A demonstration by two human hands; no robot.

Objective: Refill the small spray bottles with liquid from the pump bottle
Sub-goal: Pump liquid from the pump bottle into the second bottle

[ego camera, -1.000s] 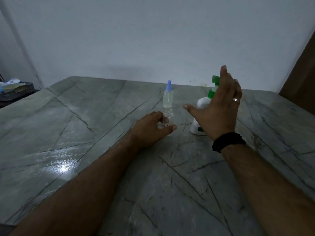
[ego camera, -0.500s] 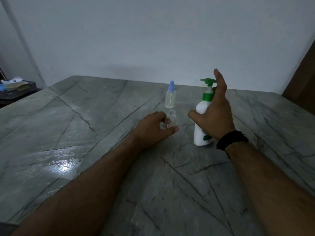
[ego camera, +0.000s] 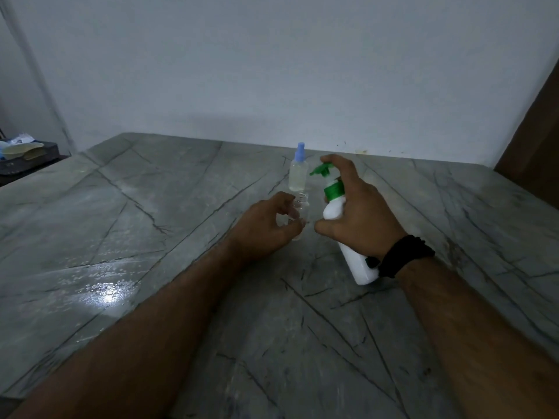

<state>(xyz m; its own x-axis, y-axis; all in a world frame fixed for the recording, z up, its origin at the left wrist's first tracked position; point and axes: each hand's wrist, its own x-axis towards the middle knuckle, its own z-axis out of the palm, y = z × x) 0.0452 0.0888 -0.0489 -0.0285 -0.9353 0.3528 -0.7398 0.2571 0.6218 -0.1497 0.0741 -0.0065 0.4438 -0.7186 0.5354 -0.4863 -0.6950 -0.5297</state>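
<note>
Grey veined stone fills the foreground, the table (ego camera: pixel 151 237) running away from you toward a pale wall (ego camera: pixel 272 71), with a bright glare patch on the slab near your left forearm. Your right hand (ego camera: pixel 360 219), a black band (ego camera: pixel 405 255) on its wrist, is wrapped around the white pump bottle (ego camera: pixel 360 267), thumb curled across its near side and the forefinger reaching up over the green pump head (ego camera: pixel 322 170). That bottle is tilted: its long axis runs from the base, low and toward you on the right, up and away to the left, so the green nozzle points left toward the small bottles. Whether its base touches the stone cannot be told.

Just left of it, your left hand (ego camera: pixel 266 228) curls its fingers and thumb around the open clear bottle (ego camera: pixel 301 208), which stands upright on the slab with its threaded neck uncovered. The green nozzle sits above and slightly right of that neck, near but apart from it.

Directly behind stands the capped spray bottle (ego camera: pixel 298 173), upright, blue cap on top, pale liquid inside, untouched by either hand.

At the far left edge, beyond the table, a dark tray (ego camera: pixel 27 161) holds crumpled papers.
</note>
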